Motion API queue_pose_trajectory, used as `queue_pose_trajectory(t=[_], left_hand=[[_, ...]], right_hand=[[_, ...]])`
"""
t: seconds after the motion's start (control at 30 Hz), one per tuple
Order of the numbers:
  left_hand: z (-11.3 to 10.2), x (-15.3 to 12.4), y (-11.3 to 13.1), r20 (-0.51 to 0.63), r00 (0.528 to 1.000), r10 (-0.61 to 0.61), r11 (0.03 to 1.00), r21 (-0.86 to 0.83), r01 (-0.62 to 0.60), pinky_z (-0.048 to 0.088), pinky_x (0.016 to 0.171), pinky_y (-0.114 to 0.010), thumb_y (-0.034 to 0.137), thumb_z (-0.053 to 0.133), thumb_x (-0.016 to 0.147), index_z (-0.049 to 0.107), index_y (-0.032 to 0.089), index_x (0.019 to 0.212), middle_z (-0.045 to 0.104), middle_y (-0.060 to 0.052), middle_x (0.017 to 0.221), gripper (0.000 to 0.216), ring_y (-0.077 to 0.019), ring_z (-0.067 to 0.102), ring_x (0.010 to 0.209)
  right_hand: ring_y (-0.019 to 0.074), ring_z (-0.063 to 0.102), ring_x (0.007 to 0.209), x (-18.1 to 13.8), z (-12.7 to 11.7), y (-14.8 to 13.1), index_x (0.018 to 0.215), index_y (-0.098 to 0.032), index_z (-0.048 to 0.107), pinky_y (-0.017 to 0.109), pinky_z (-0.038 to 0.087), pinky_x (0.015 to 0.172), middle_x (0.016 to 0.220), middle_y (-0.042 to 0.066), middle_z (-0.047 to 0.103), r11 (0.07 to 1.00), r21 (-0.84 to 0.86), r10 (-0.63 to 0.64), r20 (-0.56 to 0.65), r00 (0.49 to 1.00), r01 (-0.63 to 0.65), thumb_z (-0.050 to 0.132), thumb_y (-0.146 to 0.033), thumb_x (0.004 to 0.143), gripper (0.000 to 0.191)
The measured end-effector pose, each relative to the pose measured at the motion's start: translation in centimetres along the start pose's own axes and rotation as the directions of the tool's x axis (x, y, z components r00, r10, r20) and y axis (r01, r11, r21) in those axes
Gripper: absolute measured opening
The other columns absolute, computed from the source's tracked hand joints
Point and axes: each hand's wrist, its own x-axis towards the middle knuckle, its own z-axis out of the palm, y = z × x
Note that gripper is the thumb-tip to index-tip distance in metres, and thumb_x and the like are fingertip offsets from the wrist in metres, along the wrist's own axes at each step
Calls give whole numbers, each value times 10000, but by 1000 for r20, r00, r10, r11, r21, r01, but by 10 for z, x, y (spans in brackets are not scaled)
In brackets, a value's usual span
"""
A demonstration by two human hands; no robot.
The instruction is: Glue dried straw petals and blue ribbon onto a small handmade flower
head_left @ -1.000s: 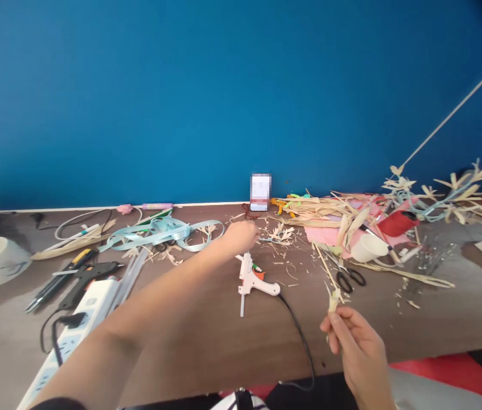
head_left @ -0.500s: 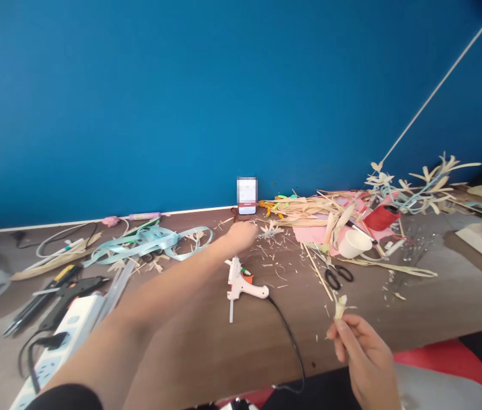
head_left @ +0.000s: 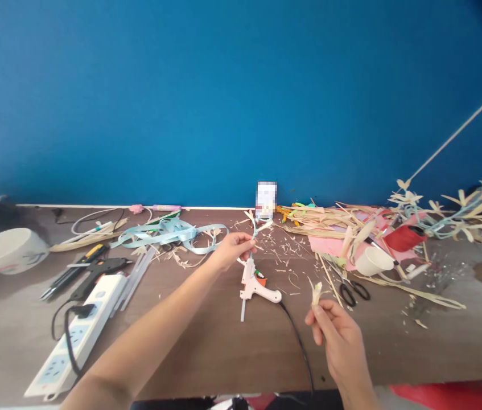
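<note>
My left hand point(head_left: 237, 249) is pinched on a small flower stem point(head_left: 256, 226) with pale petals and a light blue stalk, held up above the table's far side. Just below it a white hot glue gun point(head_left: 258, 289) rests on the table, a clear glue stick poking from its back and a black cord trailing toward me. My right hand point(head_left: 337, 330), nearer the table's front edge, pinches a small pale husk flower point(head_left: 317, 293) upright between thumb and fingertips. To the right of that flower lie black-handled scissors point(head_left: 354, 291).
At left are a white power strip point(head_left: 79, 336), a black glue gun point(head_left: 101, 276), a white bowl point(head_left: 8, 250) and blue ribbon point(head_left: 159, 232). A phone point(head_left: 266, 199) leans on the wall. At right stand a paper cup point(head_left: 373, 261), red spool point(head_left: 403, 238) and dried husk strips point(head_left: 321, 215).
My left hand has lifted the flower stem from the table and drawn it back toward me. The right hand still holds its husk flower. The view has turned slightly left.
</note>
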Motion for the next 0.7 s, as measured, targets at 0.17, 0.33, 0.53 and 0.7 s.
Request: queue_pose_trajectory(t=[0.17, 0.33, 0.53, 0.7], left_hand=[[-1, -34, -1, -26, 1000, 16, 981, -191, -21, 342, 428, -184, 418, 571, 718, 586, 124, 776, 612, -13, 628, 300, -43, 452, 411], [-6, -47, -8, -53, 998, 23, 970, -241, -35, 329, 420, -184, 407, 582, 713, 588, 123, 757, 612, -15, 632, 288, -43, 452, 410], [-15, -55, -14, -78, 996, 38, 979, -199, -53, 322, 417, -187, 387, 562, 719, 581, 127, 742, 604, -8, 625, 262, -48, 441, 411], [-8, -33, -9, -137, 987, 82, 991, 118, -65, 295, 427, -200, 349, 524, 720, 607, 130, 664, 613, -12, 592, 241, -58, 394, 407]], right_hand=[[35, 374, 373, 7, 25, -1, 718, -171, 524, 177, 258, 379, 589, -12, 580, 1000, 12, -14, 105, 994, 13, 589, -367, 764, 211], [33, 375, 380, 10, 39, 1, 723, -172, 528, 179, 262, 390, 602, -11, 585, 1000, 3, -29, 163, 986, 28, 581, -349, 776, 192], [37, 377, 382, 12, 42, 2, 718, -165, 539, 182, 265, 383, 595, -3, 584, 1000, -7, -24, 156, 988, 25, 597, -353, 758, 201], [48, 377, 374, 11, 43, 0, 724, -163, 530, 189, 270, 380, 580, -5, 577, 999, -12, -28, 122, 992, 30, 613, -376, 737, 229]])
